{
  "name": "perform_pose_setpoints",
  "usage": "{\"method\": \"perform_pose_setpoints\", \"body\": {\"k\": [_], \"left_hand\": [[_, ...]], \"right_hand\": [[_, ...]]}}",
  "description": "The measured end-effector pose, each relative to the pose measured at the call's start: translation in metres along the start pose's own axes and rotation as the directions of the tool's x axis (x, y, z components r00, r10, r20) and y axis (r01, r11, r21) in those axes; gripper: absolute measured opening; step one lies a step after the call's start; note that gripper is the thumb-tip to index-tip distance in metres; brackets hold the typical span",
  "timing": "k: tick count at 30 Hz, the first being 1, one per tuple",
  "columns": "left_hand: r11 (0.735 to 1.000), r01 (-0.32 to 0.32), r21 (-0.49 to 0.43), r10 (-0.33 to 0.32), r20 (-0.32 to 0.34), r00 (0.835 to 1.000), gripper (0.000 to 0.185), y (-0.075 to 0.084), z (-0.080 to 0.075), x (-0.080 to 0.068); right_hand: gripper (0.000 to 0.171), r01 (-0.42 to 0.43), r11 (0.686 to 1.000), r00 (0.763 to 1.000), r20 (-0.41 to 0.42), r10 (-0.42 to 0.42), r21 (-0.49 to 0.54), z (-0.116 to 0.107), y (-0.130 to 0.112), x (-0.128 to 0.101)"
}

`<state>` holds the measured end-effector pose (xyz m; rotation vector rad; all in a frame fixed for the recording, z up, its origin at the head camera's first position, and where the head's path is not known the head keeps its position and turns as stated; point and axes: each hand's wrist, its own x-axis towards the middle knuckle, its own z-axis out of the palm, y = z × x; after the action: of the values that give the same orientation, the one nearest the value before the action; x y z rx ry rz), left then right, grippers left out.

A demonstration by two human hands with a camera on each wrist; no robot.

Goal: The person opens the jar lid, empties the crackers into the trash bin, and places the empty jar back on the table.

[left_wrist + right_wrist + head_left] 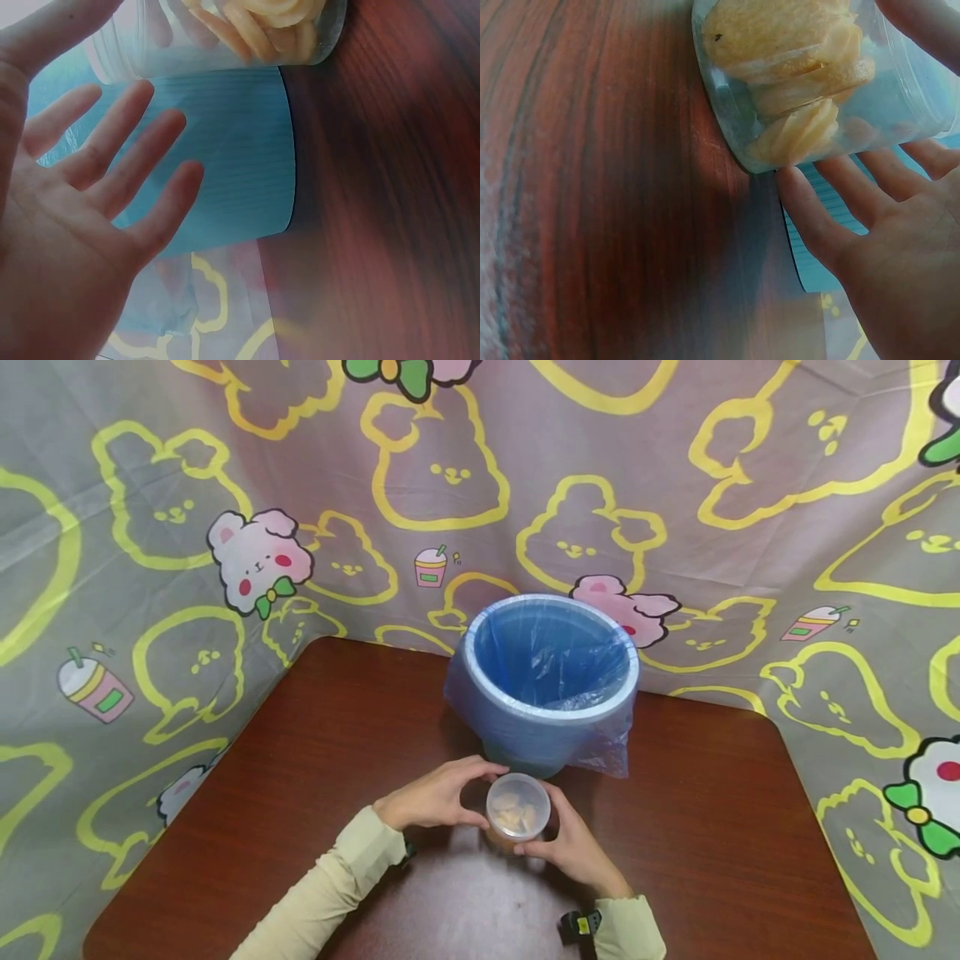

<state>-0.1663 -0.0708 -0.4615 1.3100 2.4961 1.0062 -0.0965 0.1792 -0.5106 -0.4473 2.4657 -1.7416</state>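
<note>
Clear plastic makes up the jar [517, 803], which stands on the table [712, 827] just in front of the bucket [232, 150]. Only the head view shows the bucket's wide mouth and the blue bag [611, 753] lining it; the wrist views show its ribbed side, and the right one picks out a dark speck on one of the snack pieces [772, 37] in the jar. Both forearms reach forward, the hands facing each other. Left hand [442, 795]: a loose grip, fingers spread, holding nothing. Right hand [576, 847]: thumb and fingers arch around the jar, fingertips at its wall; whether that grip has hold, I cannot tell.
</note>
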Motion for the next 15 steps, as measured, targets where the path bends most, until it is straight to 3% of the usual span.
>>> {"method": "perform_pose_setpoints", "body": {"k": [15], "left_hand": [[1.0, 0.009, 0.001, -0.009, -0.003, 1.0, 0.073, 0.0007, -0.0021, 0.0017]], "right_hand": [[0.09, 0.013, 1.0, 1.0, 0.002, -0.013, 0.011, 0.0003, -0.0011, 0.0]]}}
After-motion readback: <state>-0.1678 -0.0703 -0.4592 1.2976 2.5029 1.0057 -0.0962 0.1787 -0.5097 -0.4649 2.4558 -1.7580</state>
